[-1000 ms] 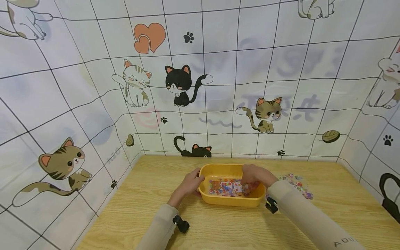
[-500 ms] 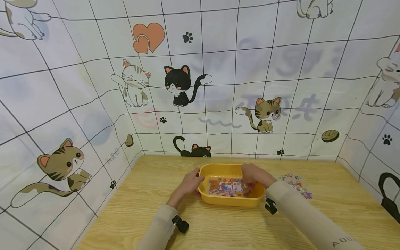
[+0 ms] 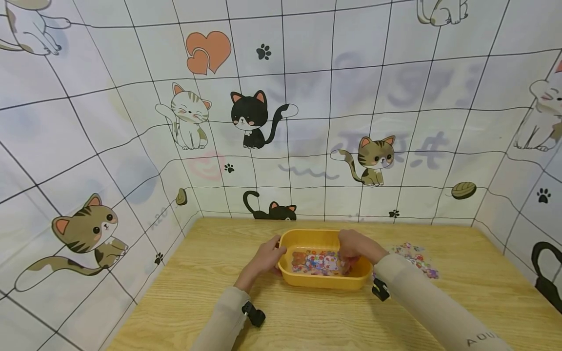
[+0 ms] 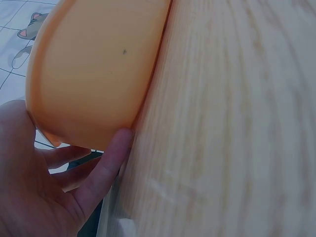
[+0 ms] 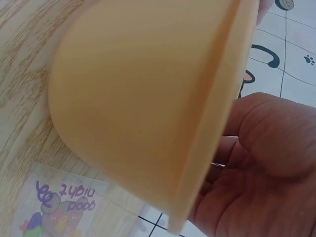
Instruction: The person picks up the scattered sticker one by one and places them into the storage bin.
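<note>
A yellow plastic basin (image 3: 322, 282) stands on the wooden table, with several colourful cartoon stickers (image 3: 313, 263) spread over its bottom. At its left end my left hand (image 3: 267, 257) holds the rim, thumb on top and the other fingers against the outer wall. In the left wrist view a fingertip of the left hand (image 4: 74, 187) touches the wall low down. My right hand (image 3: 353, 244) reaches over the basin's right side, fingers down among the stickers. From the right wrist, the basin wall (image 5: 133, 98) hides the fingertips of the right hand (image 5: 266, 158).
More stickers (image 3: 417, 258) lie on the table right of the basin, partly behind the right sleeve. One clear sticker with a cartoon bear (image 5: 61, 202) shows beside the basin in the right wrist view. A cat-print sheet (image 3: 307, 175) covers the walls around the table (image 3: 298, 317).
The stickers in the basin have shifted slightly under my right hand, which stays inside it. My left hand keeps its hold on the basin.
</note>
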The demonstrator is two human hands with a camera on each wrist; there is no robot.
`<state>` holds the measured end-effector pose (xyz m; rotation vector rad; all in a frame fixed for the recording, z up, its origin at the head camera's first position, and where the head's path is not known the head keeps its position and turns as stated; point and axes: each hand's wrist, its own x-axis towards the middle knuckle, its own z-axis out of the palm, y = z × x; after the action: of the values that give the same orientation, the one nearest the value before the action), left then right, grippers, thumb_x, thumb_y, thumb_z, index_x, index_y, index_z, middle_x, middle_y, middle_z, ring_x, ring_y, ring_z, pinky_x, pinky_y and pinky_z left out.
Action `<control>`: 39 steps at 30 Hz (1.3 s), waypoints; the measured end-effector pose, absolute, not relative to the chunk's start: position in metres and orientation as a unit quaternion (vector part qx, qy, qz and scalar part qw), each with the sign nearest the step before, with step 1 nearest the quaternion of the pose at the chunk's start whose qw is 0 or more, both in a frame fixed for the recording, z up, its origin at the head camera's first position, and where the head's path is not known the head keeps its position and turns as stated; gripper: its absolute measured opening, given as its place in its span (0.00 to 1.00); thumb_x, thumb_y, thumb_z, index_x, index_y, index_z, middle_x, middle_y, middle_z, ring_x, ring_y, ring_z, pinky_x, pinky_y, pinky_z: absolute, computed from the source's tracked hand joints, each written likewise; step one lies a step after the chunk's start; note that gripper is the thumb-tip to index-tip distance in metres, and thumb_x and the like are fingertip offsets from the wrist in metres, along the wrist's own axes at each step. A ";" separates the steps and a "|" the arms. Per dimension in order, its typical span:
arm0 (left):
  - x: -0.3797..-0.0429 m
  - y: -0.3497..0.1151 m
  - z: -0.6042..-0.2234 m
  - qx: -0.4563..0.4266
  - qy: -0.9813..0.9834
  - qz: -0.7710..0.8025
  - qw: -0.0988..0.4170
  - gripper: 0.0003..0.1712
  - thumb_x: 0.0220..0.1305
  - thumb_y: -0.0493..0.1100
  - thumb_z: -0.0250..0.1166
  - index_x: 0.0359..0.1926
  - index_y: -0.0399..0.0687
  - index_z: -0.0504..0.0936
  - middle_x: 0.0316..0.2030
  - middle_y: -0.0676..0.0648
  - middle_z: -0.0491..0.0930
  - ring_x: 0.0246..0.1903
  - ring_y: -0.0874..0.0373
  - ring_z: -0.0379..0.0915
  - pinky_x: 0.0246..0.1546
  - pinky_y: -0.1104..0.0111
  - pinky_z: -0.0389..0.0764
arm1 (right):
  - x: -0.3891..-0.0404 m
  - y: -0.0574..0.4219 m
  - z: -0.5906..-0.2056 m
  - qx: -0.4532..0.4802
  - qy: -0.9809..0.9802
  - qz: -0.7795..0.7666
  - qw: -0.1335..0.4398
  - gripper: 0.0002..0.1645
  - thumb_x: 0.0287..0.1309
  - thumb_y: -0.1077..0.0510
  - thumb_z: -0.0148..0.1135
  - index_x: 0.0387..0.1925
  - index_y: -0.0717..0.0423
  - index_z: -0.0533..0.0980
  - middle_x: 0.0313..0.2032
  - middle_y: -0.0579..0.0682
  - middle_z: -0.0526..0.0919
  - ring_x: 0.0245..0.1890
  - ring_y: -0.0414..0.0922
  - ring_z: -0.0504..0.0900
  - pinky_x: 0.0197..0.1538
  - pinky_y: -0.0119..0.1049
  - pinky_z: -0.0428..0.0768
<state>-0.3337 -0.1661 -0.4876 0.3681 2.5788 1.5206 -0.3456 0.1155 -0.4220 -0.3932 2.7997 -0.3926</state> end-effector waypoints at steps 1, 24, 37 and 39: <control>-0.334 -0.166 -0.488 0.122 0.853 0.503 0.062 0.22 0.74 0.46 0.52 0.64 0.46 0.73 0.52 0.37 0.77 0.36 0.50 0.84 0.22 0.58 0.90 | -0.346 0.116 -0.423 -0.137 0.971 -0.134 0.144 0.07 0.56 0.71 0.63 0.24 0.62 0.77 0.14 0.49 0.75 0.11 0.39 0.71 0.13 0.24 0.71; -0.334 -0.168 -0.487 0.124 0.854 0.502 0.060 0.23 0.74 0.47 0.52 0.66 0.46 0.72 0.53 0.37 0.77 0.35 0.51 0.84 0.22 0.58 0.91 | -0.344 0.114 -0.422 -0.122 0.968 -0.146 0.163 0.07 0.59 0.65 0.65 0.26 0.60 0.78 0.16 0.48 0.75 0.14 0.40 0.73 0.17 0.26 0.76; -0.335 -0.167 -0.488 0.124 0.852 0.505 0.064 0.22 0.74 0.47 0.53 0.65 0.46 0.72 0.53 0.36 0.78 0.37 0.49 0.84 0.22 0.58 0.91 | -0.340 0.113 -0.419 -0.122 0.966 -0.144 0.176 0.08 0.61 0.63 0.63 0.26 0.59 0.77 0.18 0.48 0.71 0.15 0.41 0.71 0.19 0.28 0.74; -0.335 -0.167 -0.489 0.123 0.853 0.503 0.064 0.23 0.74 0.47 0.53 0.65 0.46 0.72 0.53 0.36 0.78 0.37 0.50 0.84 0.22 0.58 0.91 | -0.340 0.113 -0.418 -0.122 0.966 -0.142 0.176 0.08 0.61 0.64 0.61 0.26 0.59 0.76 0.19 0.48 0.71 0.15 0.41 0.72 0.18 0.28 0.72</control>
<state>-0.3350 -0.1670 -0.4888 0.3718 2.5756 1.5195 -0.3396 0.1126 -0.4181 -0.3453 2.7372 -0.4026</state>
